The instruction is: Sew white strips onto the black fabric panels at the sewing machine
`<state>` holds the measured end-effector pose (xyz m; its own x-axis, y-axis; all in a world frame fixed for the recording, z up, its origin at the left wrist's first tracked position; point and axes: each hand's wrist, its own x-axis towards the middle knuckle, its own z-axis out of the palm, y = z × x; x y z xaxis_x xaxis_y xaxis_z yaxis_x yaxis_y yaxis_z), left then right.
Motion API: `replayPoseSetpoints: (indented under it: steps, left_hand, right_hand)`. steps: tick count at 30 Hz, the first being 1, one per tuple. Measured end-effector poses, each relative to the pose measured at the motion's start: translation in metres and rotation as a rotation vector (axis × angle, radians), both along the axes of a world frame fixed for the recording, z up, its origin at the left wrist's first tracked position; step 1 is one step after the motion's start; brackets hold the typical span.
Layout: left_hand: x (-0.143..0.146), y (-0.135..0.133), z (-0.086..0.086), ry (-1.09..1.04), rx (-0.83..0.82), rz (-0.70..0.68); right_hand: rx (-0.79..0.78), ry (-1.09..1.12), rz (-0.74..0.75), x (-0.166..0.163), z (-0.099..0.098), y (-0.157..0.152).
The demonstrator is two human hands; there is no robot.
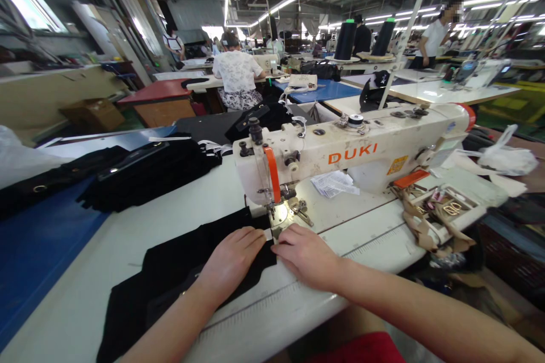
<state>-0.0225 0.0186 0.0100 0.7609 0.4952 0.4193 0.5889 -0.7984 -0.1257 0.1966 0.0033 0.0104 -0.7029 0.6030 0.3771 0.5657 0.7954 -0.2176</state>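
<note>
A black fabric piece lies on the sewing machine bed, its right end by the presser foot and needle area. My left hand rests on this fabric with its fingers together, gripping it close to the needle. A small white strip shows at the left fingertips. Just right of it, my right hand has its fingers curled and pinched at the fabric's right edge. The fingertips hide exactly how the cloth is held. Over the hands stands the white sewing machine with an orange lever-like guard.
Black garment pieces are piled at the left, beside a blue surface. Printed paper slips lie under the machine arm. A tray with small metal parts and tan strips sits at right. A person sits ahead.
</note>
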Motion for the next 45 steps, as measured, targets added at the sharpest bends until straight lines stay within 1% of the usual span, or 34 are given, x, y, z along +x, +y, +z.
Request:
replayPoseSetpoints:
  steps: [3,14,24,27,30,34,38,41,45]
  left_hand:
    - [0.000,0.000,-0.001,-0.013,0.020,-0.005]
    - [-0.002,-0.001,-0.002,-0.021,-0.026,0.015]
    - [-0.001,-0.001,-0.002,-0.019,-0.018,0.019]
    - [0.001,-0.002,-0.001,-0.002,0.006,0.028]
    - [0.005,-0.005,0.001,0.001,0.013,0.043]
    - [0.007,-0.015,0.002,-0.015,-0.066,0.120]
    - [0.006,-0.022,-0.001,-0.024,-0.136,0.198]
    - [0.008,-0.018,-0.004,-0.038,-0.148,0.206]
    - [0.014,-0.005,-0.007,-0.072,-0.160,0.199]
  right_hand:
    - [0.005,-0.003,-0.001,0.000,0.000,0.000]
    - [-0.017,-0.006,0.000,0.000,0.002,0.000]
    - [-0.031,-0.001,-0.002,0.001,0.001,0.000]
    - [-0.048,0.002,0.000,0.001,0.003,0.006]
    - [-0.022,-0.041,-0.027,-0.001,0.004,0.016]
    - [0.050,-0.151,-0.025,-0.005,0.004,0.026]
    - [0.071,-0.190,0.000,-0.004,0.001,0.032]
    - [0.097,-0.194,0.011,-0.001,0.001,0.039]
    - [0.103,-0.201,-0.002,0.003,0.002,0.047]
